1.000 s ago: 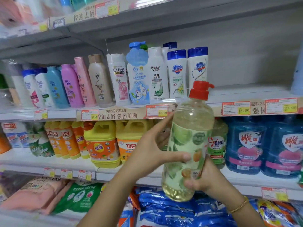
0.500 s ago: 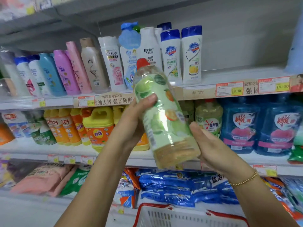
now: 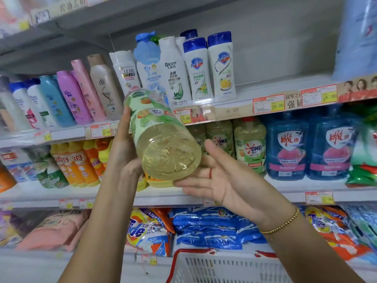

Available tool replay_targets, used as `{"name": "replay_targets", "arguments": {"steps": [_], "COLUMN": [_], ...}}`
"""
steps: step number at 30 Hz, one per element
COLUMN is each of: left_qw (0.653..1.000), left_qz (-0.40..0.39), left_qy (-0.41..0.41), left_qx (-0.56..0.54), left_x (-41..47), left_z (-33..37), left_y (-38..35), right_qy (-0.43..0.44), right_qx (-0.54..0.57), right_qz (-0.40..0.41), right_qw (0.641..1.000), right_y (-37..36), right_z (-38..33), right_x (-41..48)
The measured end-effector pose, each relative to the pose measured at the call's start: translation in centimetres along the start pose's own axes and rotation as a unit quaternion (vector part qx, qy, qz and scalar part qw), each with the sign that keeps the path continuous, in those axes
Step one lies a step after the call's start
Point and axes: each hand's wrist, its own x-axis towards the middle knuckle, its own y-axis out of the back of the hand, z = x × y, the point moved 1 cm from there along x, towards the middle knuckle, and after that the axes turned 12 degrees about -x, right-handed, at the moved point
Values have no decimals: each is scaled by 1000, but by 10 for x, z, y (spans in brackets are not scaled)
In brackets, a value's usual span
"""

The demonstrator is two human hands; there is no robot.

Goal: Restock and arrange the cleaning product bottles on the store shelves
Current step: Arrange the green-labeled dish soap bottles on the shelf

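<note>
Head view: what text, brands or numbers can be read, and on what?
"CLEAR": white shampoo bottle
"Raclen": white bottle
"OMO": green-labelled bottle
"Tide": detergent bag
"12.00": centre price tag
"18.00": price tag to its right
Too blurred: the held bottle label, Chinese print.

A shop aisle stocked with household goods: white shelves [image 3: 285, 188] run in tiers, each front edge lined with printed price tags [image 3: 268, 104], some reading 12.00 and 18.00. Shampoo bottles [image 3: 196, 70] stand in a row on the upper tier, many of one brand side by side. Soap bottles [image 3: 250, 148] and blue jugs [image 3: 287, 148] fill the tier below, and powder bags [image 3: 146, 231] lie stacked on the lowest. A white basket [image 3: 224, 266] with a red rim sits at the bottom of the frame, before the shelving.
</note>
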Motion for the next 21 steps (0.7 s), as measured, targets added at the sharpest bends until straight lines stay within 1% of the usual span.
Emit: {"name": "replay_targets", "arguments": {"steps": [2,4,6,8,10,11,13,14,15,18,21], "left_qw": [1000,998,995,993,990,984,952,931,916,895,877], "left_qz": [-25,-56,-69,-57,-49,-43,-17,-1,12,26,3], "left_qy": [11,30,62,97,102,97,75,60,39,-34,-62], "left_qx": [8,28,27,25,83,145,297,360,400,444,476], "left_x": [1,0,-1,0,2,3,4,3,3,3,7], "left_z": [-4,-10,-16,-17,-12,-10,-15,-22,-31,-58,-72], "left_y": [3,4,7,10,12,13,13,13,14,21,36], "right_qy": [-25,-22,-17,-16,-17,-12,13,30,47,73,63], "right_qx": [73,102,80,31,-55,-115,-229,-258,-271,-294,-329], "right_qz": [-35,-57,-71,-67,-21,14,93,123,141,160,188], "right_qw": [996,993,994,997,998,993,969,958,951,940,923], "right_y": [-4,0,9,18,26,30,37,41,48,69,89], "right_z": [7,11,10,8,8,10,15,19,26,52,73], "right_x": [5,9,8,6,6,7,11,13,15,23,30]}}
